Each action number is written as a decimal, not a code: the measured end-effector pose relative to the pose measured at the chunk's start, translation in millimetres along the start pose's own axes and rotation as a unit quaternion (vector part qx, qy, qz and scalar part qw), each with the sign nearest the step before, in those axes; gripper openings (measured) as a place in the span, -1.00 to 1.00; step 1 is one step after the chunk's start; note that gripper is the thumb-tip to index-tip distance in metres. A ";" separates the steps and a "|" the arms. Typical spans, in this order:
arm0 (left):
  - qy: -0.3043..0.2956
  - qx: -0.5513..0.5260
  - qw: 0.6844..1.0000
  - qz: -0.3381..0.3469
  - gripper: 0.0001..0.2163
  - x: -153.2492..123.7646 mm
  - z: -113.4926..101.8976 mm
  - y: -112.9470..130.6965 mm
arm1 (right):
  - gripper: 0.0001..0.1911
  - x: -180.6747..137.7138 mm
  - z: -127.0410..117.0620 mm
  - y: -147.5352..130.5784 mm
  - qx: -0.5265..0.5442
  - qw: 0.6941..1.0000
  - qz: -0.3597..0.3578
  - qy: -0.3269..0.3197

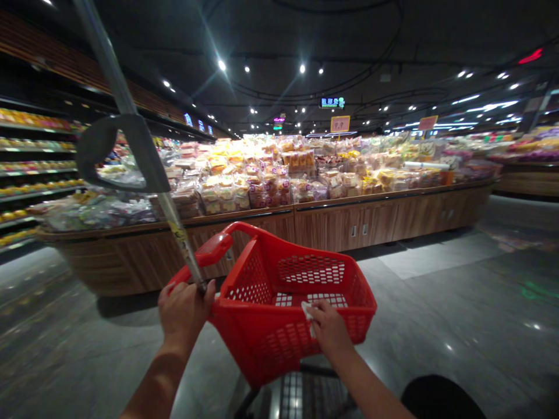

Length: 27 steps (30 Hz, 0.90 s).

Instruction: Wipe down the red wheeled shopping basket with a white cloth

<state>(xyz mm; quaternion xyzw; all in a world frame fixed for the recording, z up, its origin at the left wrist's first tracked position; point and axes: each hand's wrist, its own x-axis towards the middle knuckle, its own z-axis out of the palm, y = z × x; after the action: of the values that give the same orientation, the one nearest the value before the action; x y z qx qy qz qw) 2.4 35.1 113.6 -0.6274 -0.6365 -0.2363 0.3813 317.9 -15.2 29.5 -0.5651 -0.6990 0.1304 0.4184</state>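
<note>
My left hand [186, 308] is closed at the handle of a red plastic shopping cart [279, 320]. A metal pole [177, 224] with a grey looped grip [124, 154] rises from between its thumb and fingers, leaning to the upper left. The pole's lower end is hidden by the hand. At the cart's near rim, my right hand [329, 326] pinches a crumpled white wipe [307, 309] against the red plastic. White grid shows through the floor of the upper basket, and nothing lies in it. A lower rack is partly visible beneath.
Behind the cart stands a long wooden display counter [336, 224] heaped with packaged baked goods [262, 174]. Price signs [339, 124] rise above it. Stocked shelves [35, 169] line the left side. Grey floor [437, 314] runs to the right, with a dark round shape [439, 398] at bottom right.
</note>
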 end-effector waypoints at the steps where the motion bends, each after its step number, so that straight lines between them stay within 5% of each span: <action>1: -0.003 0.002 1.000 0.006 -0.61 0.4 -0.5 -1.3 | -0.61 -0.1 -3.5 1.7 0.000 1.000 -0.003 -0.002; 8: -0.004 0.014 1.000 0.015 -0.66 3.8 1.3 -8.3 | -0.63 -15.8 -51.0 69.7 -0.064 0.993 0.092 0.030; 15: -0.013 0.020 1.000 0.015 -0.64 3.4 0.7 -7.6 | -0.65 -7.0 -24.8 35.8 -0.036 0.999 0.040 0.007; 23: -0.001 0.007 1.000 0.002 -0.58 1.4 -0.7 -4.9 | -0.65 -23.3 -70.2 101.9 -0.085 0.987 0.127 0.055; 27: 0.001 0.005 1.000 0.000 -0.59 -0.4 -9.7 5.6 | -0.65 -12.2 -47.7 71.3 -0.068 0.993 0.088 0.032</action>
<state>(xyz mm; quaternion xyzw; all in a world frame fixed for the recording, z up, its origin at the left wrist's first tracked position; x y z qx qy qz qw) 9.6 27.9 118.0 -0.6252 -0.6375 -0.2338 0.3848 401.5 -16.7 6.8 -0.6554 -0.6399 0.1007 0.3883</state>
